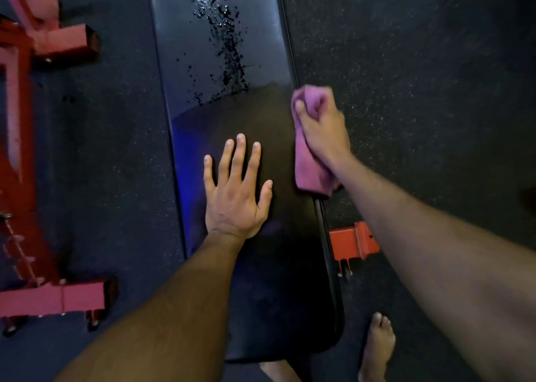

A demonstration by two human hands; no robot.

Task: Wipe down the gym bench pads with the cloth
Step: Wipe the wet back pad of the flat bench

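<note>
While my left hand point(236, 191) lies flat with its fingers spread on the middle of the bench pad point(203, 48), my right hand point(322, 129) has its fingers curled tight round the pink cloth point(309, 164), which sits at the pad's right edge and hangs partly over it. Beyond the cloth, toward the far end of the pad, a trail of droplets point(223, 53) glistens, not yet wiped as far as I can judge. My worry is that a bunched cloth, gripped like this, touches the pad with only a small patch, so a pass up the pad may smear the wet rather than lift it, or push it off the right edge onto the floor point(406, 62). My bracing palm could also slide if the damp reaches it. I cannot see how the cloth is folded under my fingers, nor whether its underside is already soaked. The far end of the pad is cut off at the top, the red frame point(43, 39) at left is blurred, and the lower pad is too dark to tell wet from dry.
</note>
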